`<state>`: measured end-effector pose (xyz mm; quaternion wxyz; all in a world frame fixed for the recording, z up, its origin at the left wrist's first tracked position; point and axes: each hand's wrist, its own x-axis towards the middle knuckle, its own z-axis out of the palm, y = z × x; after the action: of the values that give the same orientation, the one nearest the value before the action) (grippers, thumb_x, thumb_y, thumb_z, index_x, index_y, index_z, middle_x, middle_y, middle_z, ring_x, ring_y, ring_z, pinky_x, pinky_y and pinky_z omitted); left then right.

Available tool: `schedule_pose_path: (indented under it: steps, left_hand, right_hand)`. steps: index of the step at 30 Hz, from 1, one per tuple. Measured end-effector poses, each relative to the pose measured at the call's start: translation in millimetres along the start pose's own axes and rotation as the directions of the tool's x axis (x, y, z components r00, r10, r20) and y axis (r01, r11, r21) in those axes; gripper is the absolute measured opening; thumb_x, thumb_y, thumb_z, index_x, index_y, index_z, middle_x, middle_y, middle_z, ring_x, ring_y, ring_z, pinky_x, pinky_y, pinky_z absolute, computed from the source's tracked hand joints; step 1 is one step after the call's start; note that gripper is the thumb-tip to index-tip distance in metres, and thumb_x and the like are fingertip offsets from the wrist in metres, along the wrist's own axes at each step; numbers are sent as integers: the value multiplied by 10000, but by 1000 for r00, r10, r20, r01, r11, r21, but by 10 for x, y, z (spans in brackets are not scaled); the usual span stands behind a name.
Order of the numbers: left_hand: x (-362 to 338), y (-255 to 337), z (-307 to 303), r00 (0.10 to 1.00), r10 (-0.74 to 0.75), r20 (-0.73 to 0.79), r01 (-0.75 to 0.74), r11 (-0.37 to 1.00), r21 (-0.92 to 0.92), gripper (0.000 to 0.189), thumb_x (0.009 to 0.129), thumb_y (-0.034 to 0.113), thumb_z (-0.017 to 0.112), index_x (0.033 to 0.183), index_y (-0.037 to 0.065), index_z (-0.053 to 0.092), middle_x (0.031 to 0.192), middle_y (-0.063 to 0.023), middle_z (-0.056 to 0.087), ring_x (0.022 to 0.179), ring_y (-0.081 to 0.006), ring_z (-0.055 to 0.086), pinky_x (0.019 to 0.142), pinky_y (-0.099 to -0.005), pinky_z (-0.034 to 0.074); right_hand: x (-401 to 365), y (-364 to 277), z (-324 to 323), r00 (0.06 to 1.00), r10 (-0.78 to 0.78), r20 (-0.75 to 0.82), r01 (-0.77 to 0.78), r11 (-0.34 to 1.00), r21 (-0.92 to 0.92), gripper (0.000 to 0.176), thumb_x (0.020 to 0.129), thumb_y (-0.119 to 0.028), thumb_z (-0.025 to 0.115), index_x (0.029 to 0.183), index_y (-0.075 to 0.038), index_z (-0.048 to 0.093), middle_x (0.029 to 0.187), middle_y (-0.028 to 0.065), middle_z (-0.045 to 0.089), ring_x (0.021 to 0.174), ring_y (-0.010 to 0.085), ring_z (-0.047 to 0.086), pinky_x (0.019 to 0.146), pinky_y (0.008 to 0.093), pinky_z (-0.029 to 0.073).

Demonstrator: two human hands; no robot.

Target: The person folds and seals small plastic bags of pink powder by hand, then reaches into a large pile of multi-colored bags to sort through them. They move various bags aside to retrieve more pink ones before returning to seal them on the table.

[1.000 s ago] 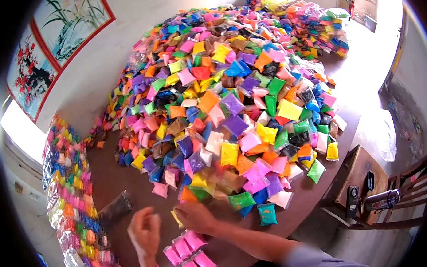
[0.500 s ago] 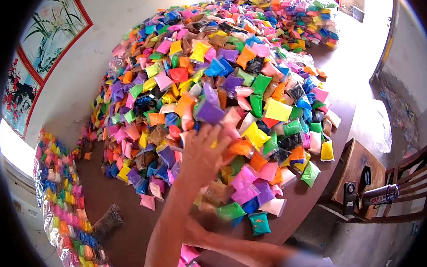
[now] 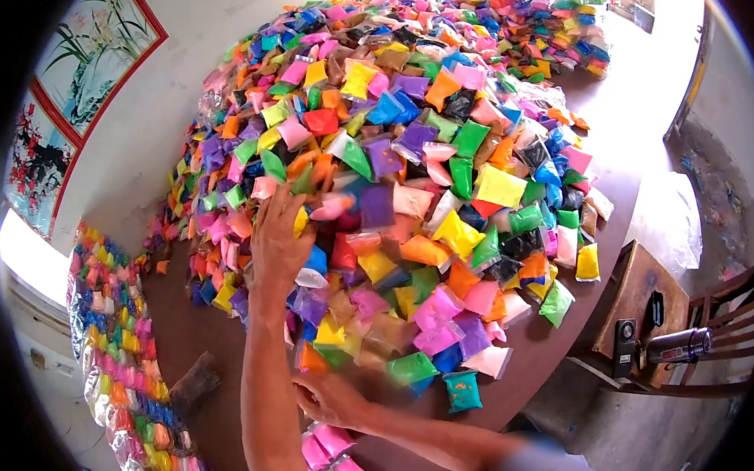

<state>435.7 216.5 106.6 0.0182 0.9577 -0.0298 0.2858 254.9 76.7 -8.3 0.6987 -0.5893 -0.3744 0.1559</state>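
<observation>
My left hand point(image 3: 280, 236) reaches onto the near left slope of a big heap of small clear packets point(image 3: 500, 185) filled with bright colours. Its fingers are stretched out and apart over the packets, with a yellow packet point(image 3: 300, 221) beside the fingertips. Lower down, my right hand point(image 3: 331, 398) is close to the table, just below an orange packet point(image 3: 312, 359). Its fingers are curled together, partly behind my left forearm, and I cannot tell what is in them. Pink packets point(image 3: 331, 440) lie in a small group on the table below it.
The heap covers much of the brown table point(image 3: 555, 345). Strips of bagged colourful packets point(image 3: 119, 352) hang or stack along the left edge. A dark packet point(image 3: 195, 381) lies at left. To the right stands a wooden chair point(image 3: 657, 296) with a flask point(image 3: 680, 345) on it.
My left hand has moved left across the heap, and packets around its path have shifted or are blurred. My right hand now shows more from behind the left forearm.
</observation>
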Motion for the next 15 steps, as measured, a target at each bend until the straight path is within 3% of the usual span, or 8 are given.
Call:
schedule_pose_path:
  steps: [2,4,8,15]
  left_hand:
    - [-96,-79,-38,1000,-13,11,13,1000,18,514,859,146,764,1357,87,652,1524,-140,543,1393,-356,514,1152,-458,443]
    - [-181,-103,-86,990,-135,41,138,986,-94,517,868,158,788,1360,85,650,1534,-164,541,1425,-371,502,1183,-469,416]
    - [-376,-192,-159,979,-200,41,202,979,-42,527,891,198,775,1379,64,627,1513,-196,546,1391,-400,525,1144,-481,449]
    - [-707,-141,-387,968,-244,60,251,948,-195,718,775,194,871,1414,36,585,1488,-218,558,1402,-398,517,1157,-464,437]
  right_hand:
    - [3,-13,2,1000,5,3,-5,999,-34,89,939,-53,656,982,12,614,808,228,656,727,421,670,633,472,525]
    - [3,-40,-4,1000,26,-11,-26,997,-78,94,944,-66,660,971,12,615,803,222,655,734,424,670,635,471,528]
    - [8,-29,14,999,29,-23,-30,999,-25,106,957,-92,649,963,11,623,812,222,664,742,431,671,645,487,529]
    - [5,15,41,999,43,-14,-44,996,-71,129,981,-130,619,958,-3,633,840,237,675,771,448,672,673,522,521]
